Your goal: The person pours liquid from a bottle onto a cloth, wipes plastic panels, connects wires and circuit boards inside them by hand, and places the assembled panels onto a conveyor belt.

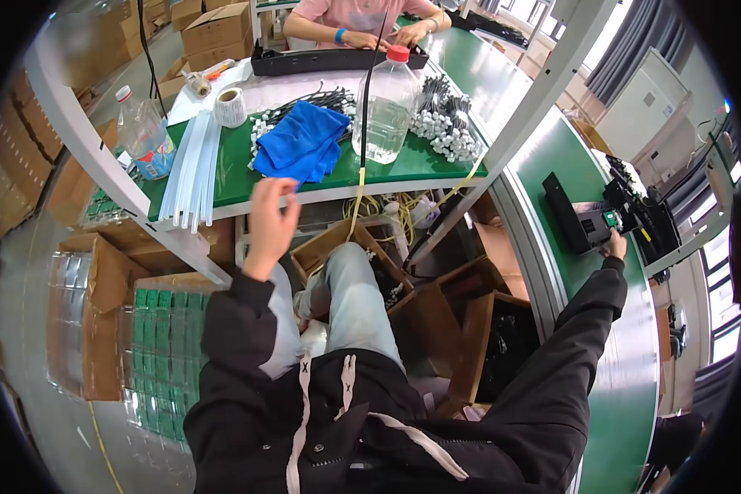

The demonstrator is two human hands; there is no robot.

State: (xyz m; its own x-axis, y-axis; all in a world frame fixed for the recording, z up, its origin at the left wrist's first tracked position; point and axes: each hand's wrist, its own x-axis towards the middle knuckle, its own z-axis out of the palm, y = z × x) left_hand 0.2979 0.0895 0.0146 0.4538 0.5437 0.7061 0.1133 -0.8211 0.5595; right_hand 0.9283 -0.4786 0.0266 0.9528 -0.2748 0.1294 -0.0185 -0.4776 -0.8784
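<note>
My left hand [273,224] is raised in front of the green table's near edge, empty, with its fingers loosely bent and apart. Just beyond it a crumpled blue cloth [303,142] lies on the table [247,185]. Far out to the right, my right hand [617,244] has its fingers closed at the lower edge of a small green circuit board [612,219]; the fingertips are small and partly hidden. Left of the board, a long black plastic housing [566,216] rests on the green side bench [543,177]. Black parts [646,216] lie just to its right.
A large clear bottle [385,111] with a red cap stands beside bundles of white-plugged cables [446,123]. Pale strips [193,169] overhang the table's left edge. White posts [543,90] frame the table. Across it, a person's hands [387,39] touch a black housing. Boxes [490,346] stand below.
</note>
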